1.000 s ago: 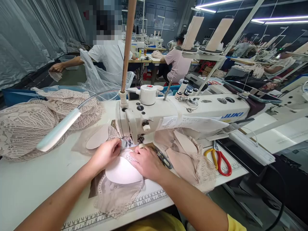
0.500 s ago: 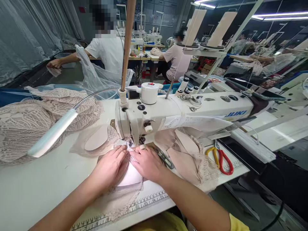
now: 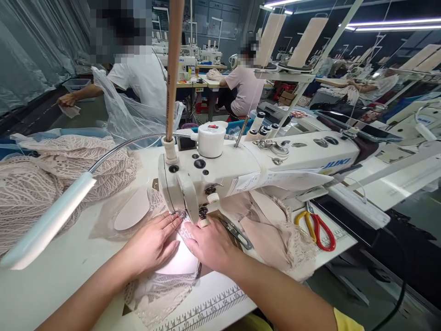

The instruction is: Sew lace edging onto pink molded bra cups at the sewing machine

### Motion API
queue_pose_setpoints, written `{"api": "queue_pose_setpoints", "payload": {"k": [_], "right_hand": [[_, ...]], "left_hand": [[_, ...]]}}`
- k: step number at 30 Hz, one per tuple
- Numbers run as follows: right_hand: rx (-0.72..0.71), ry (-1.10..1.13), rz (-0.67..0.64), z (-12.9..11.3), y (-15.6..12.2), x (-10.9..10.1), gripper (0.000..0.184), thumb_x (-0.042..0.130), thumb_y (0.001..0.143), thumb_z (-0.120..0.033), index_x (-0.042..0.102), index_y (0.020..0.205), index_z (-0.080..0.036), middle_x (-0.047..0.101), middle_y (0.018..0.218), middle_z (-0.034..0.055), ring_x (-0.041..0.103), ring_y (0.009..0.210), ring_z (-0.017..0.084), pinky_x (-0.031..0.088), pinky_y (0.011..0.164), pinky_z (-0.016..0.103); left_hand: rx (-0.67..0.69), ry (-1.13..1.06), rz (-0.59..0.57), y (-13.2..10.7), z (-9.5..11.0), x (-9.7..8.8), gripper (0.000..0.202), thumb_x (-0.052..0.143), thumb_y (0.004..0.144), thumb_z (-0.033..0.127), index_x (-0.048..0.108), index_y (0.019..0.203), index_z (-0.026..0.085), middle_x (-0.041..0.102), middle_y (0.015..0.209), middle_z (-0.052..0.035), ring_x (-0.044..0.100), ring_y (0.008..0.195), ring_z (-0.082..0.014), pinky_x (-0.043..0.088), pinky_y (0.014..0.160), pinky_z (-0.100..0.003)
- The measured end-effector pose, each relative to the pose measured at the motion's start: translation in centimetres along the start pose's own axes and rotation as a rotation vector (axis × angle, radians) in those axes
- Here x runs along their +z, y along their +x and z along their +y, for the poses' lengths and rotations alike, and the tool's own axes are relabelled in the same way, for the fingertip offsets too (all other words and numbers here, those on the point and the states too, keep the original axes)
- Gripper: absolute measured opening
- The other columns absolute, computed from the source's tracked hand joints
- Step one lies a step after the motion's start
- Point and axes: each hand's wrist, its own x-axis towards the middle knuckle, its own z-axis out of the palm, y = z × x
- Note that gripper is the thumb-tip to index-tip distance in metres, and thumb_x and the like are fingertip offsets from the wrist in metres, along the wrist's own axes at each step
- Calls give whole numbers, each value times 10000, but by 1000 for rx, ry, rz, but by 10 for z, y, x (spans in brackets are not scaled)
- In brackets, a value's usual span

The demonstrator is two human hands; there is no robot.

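Note:
A beige lace bra cup piece (image 3: 177, 259) with a smooth white pad lies under the sewing machine's needle area (image 3: 182, 214). My left hand (image 3: 153, 241) rests flat on its left side, fingers stretched toward the presser foot and thumb apart. My right hand (image 3: 212, 241) grips its upper right edge near the needle; the thumb points inward, and the other fingertips are partly hidden. A lace strip shows between both hands. The white machine head (image 3: 179, 184) stands just beyond my fingers. Below my hands, the cup's lace edge hangs over the printed ruler (image 3: 210, 308).
Thread snips (image 3: 236, 232) lie beside my right hand. Further right are more beige cup pieces (image 3: 265, 220) and red-and-yellow-handled scissors (image 3: 317, 227). Another cup (image 3: 132, 209) and a lace heap (image 3: 44, 184) lie left, beneath a lamp (image 3: 51, 220). Co-workers sit beyond.
The camera view has shifted, moving the lamp and machine head left in the picture. The cup piece has turned slightly under my hands, which remain on it beside the needle.

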Motion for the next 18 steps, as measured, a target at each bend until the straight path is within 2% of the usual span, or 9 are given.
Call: {"api": "queue_pose_setpoints", "payload": {"k": [4, 7, 10, 14, 18], "right_hand": [[-10, 36, 20, 2, -1, 0, 207, 534, 883, -321, 643, 1009, -197, 626, 928, 86, 537, 862, 232, 416, 703, 332], [-48, 83, 66, 8, -4, 2, 169, 528, 882, -247, 651, 989, -203, 629, 940, 75, 542, 864, 215, 416, 728, 319], [-52, 120, 135, 13, -7, 6, 181, 493, 873, -156, 663, 928, -179, 622, 918, 79, 538, 804, 190, 414, 708, 298], [-56, 172, 214, 16, -8, 8, 207, 470, 864, -125, 672, 893, -159, 614, 851, 76, 523, 740, 172, 406, 679, 281], [-68, 183, 203, 14, -8, 6, 245, 452, 881, -142, 683, 948, -191, 622, 866, 65, 520, 774, 182, 391, 694, 285]], "left_hand": [[85, -4, -5, 1, -6, -7, 311, 467, 826, 172, 645, 1077, 122, 680, 1063, -146, 628, 951, -274, 525, 814, -405], [125, 34, 39, 0, -7, -12, 340, 445, 821, 107, 645, 1094, 135, 669, 1108, -131, 604, 1005, -274, 506, 865, -421], [102, 90, 118, -2, -2, -14, 313, 435, 841, 83, 651, 1061, 136, 662, 1090, -136, 585, 1010, -277, 492, 880, -447], [100, 54, 221, -5, 13, -7, 254, 486, 881, 150, 620, 1098, 148, 638, 1096, -131, 566, 1022, -271, 477, 890, -455], [94, 16, 228, -6, 20, 6, 231, 515, 887, 184, 621, 1085, 129, 645, 1035, -133, 567, 1013, -281, 467, 880, -463]]}}
